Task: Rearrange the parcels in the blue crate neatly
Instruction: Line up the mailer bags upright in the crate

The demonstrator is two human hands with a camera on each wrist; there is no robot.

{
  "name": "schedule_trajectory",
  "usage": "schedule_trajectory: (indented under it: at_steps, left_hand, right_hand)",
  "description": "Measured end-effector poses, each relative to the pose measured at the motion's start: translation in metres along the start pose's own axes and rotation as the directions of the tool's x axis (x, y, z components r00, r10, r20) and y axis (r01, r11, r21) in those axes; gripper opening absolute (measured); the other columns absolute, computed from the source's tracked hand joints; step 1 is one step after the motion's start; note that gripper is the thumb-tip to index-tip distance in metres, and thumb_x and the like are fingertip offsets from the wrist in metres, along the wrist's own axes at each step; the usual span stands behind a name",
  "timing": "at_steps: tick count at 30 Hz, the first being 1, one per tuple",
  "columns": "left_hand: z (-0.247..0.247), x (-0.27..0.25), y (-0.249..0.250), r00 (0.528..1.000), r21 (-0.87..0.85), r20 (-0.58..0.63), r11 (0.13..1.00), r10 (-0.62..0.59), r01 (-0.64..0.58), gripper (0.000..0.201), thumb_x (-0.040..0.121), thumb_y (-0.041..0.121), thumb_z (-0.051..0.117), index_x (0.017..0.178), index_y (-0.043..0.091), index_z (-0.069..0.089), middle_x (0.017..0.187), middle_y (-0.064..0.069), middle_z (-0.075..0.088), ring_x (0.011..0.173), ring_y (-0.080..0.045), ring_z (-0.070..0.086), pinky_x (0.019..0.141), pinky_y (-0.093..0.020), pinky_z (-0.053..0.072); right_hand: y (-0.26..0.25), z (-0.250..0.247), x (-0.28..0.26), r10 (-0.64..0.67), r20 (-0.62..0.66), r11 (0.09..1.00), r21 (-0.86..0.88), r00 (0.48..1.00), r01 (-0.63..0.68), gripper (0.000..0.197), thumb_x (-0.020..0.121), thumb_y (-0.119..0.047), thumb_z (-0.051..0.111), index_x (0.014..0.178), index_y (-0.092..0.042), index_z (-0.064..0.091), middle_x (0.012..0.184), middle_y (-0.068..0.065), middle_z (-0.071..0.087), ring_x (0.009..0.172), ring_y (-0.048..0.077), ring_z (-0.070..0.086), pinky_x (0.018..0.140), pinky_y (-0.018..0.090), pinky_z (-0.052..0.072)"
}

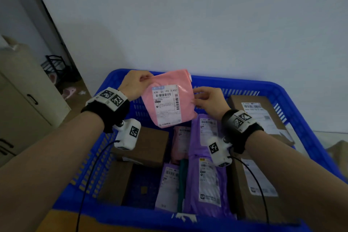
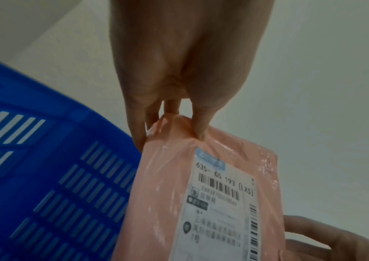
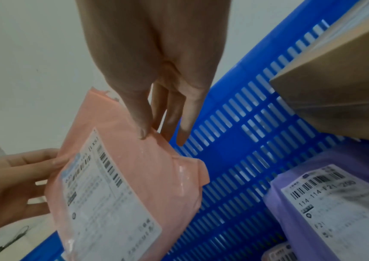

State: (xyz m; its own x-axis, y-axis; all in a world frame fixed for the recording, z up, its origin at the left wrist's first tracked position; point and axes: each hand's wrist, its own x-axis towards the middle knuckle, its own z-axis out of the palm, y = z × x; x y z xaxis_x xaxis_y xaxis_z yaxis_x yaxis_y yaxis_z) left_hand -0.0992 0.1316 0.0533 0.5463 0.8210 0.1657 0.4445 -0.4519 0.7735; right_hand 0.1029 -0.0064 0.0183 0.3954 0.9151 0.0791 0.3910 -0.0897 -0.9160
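Because the left hand (image 1: pixel 134 84) and right hand (image 1: pixel 209 100) only pinch opposite edges of the pink parcel (image 1: pixel 169 100) (slick film), it may slip into the blue crate (image 1: pixel 293 100) below the grip

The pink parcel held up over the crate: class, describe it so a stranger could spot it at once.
Find the blue crate against the wall. Above its far side, both hands hold up one pink parcel, the left hand pinching its top corner, the right hand its side edge. Unlike the purple mailers and brown boxes lying inside, it is lifted clear.

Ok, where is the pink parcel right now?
In the head view the pink parcel is held above the blue crate's far side, between left hand and right hand.
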Motion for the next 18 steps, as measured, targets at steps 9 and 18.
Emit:
schedule_trajectory:
  at_steps: [9,18]
  left_hand:
    - [0.008,-0.014,0.005,0.976,-0.446,-0.012,0.875,-0.217,0.189,0.034,0.089,0.021,0.063,0.122,0.015,0.055,0.103,-0.008,0.062,0.088,-0.021,0.063,0.073,-0.038,0.057]
    - [0.047,-0.048,-0.016,0.763,-0.420,0.554,0.680,-0.332,0.601,0.049,0.089,0.006,0.060,0.133,0.021,0.047,0.122,-0.013,0.063,0.105,-0.035,0.063,0.082,-0.043,0.054]
  right_hand:
    - [-0.015,-0.021,-0.019,0.065,-0.019,0.977,0.203,0.998,-0.060,0.031,0.081,0.013,0.063,0.102,-0.011,0.067,0.074,0.006,0.069,0.053,0.008,0.066,0.055,0.026,0.059]
    - [0.016,-0.038,-0.041,0.327,0.023,0.896,0.310,0.945,-0.318,0.047,0.079,0.017,0.062,0.120,-0.007,0.056,0.079,0.016,0.067,0.059,0.021,0.067,0.057,0.032,0.061]
